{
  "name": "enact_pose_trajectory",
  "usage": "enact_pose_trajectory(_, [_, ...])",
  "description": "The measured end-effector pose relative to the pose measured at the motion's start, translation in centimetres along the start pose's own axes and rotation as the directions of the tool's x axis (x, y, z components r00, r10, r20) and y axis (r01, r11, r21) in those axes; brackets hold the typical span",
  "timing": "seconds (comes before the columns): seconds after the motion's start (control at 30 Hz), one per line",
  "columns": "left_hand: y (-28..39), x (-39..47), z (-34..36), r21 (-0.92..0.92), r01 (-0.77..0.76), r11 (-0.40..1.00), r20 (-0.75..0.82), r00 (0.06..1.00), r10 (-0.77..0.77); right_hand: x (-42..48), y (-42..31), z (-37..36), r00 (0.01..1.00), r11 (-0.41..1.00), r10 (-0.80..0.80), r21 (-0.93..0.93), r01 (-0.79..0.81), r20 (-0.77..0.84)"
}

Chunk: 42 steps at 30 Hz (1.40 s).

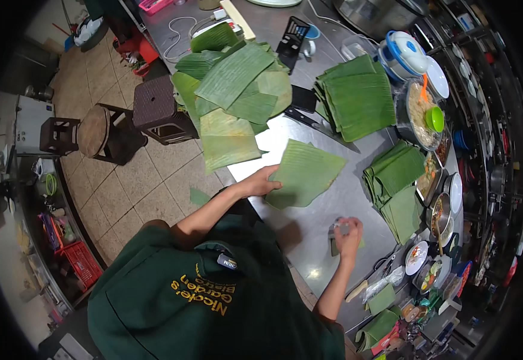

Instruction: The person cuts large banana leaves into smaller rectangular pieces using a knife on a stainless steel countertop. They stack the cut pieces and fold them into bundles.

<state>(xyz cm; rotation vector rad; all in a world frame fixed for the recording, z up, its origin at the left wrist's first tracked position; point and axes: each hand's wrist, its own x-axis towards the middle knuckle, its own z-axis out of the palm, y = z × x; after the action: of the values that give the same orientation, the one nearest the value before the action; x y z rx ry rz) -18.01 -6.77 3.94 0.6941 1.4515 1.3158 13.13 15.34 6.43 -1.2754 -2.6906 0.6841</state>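
My left hand [261, 181] grips the near edge of a cut banana leaf piece [308, 173], thumb on top, over the steel table [306, 243]. My right hand [349, 231] is nearer the table's front edge, with its fingers curled beside a small clear object and a scrap of leaf; whether it holds them cannot be told. A loose heap of banana leaves [239, 85] lies beyond my left hand. To its right are a neat stack of large leaf pieces [360, 99] and a knife [320, 126] with a black handle. Folded leaf pieces [396, 175] lie farther right.
Along the table's right side stand a pot of rice [416, 112] with a green cup, a blue and white container [401, 54], food trays and bowls. A black phone stand [293, 40] is at the back. Plastic stools [153, 101] stand on the tiled floor, left. Scissors [378, 265] lie lower right.
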Motion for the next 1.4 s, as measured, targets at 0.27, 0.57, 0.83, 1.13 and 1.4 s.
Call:
enact_pose_trajectory(0.27, [6.6,-2.0,-10.9,0.002,-0.229,0.973,-0.404,0.89,0.21,-4.5,5.9,8.6,0.691,0.707,0.614,-0.123,-0.697,-0.381])
enact_pose_trajectory(0.57, [8.7,4.4,-31.8,0.584,-0.052,0.81,-0.567,0.688,0.453,-9.0,-4.2,10.2,0.712,0.691,0.505,-0.265,-0.672,-0.487])
enact_pose_trajectory(0.83, [8.5,1.4,-22.3,0.791,-0.18,0.584,-0.493,0.378,0.784,-11.6,-2.1,13.1,0.554,0.621,0.74,0.072,-0.78,-0.38])
enact_pose_trajectory(1.13, [2.2,-1.4,-4.3,0.31,-0.516,0.799,0.287,0.852,0.439,-10.0,-8.1,13.6,0.633,0.859,0.417,0.054,-0.51,-0.652])
enact_pose_trajectory(1.4, [1.8,-2.3,-3.3,0.2,-0.417,0.887,0.564,0.789,0.244,-11.0,-6.3,11.9,0.672,0.828,0.301,-0.164,-0.536,-0.677])
